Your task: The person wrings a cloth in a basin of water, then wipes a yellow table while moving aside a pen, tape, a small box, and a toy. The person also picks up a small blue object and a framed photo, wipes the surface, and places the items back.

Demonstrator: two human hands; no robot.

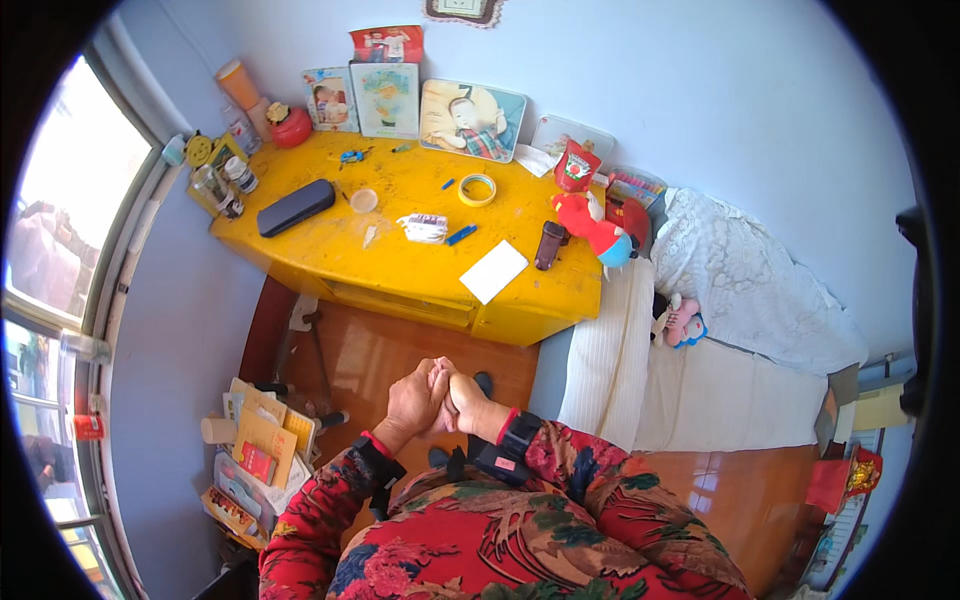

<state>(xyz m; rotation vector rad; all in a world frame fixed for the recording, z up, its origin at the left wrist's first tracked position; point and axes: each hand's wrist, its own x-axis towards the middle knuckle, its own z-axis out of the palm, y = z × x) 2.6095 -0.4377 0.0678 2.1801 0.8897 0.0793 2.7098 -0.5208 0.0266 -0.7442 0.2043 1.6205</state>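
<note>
In front of my body, my left hand and my right hand are clasped together over the floor. Their fingers fold against each other, and no object shows between them. Both are apart from the yellow desk, whose front edge lies beyond them. On its top, a white sheet of paper lies near that edge. Behind it are a blue marker, a white packet and a roll of tape. A dark brown holder-like object lies to the right, a dark glasses case to the left.
Framed pictures lean against the wall. Bottles stand by the window at left. A red plush toy lies at the desk's right end, beside a bed with a white cover. Stacked books and boxes rise at lower left.
</note>
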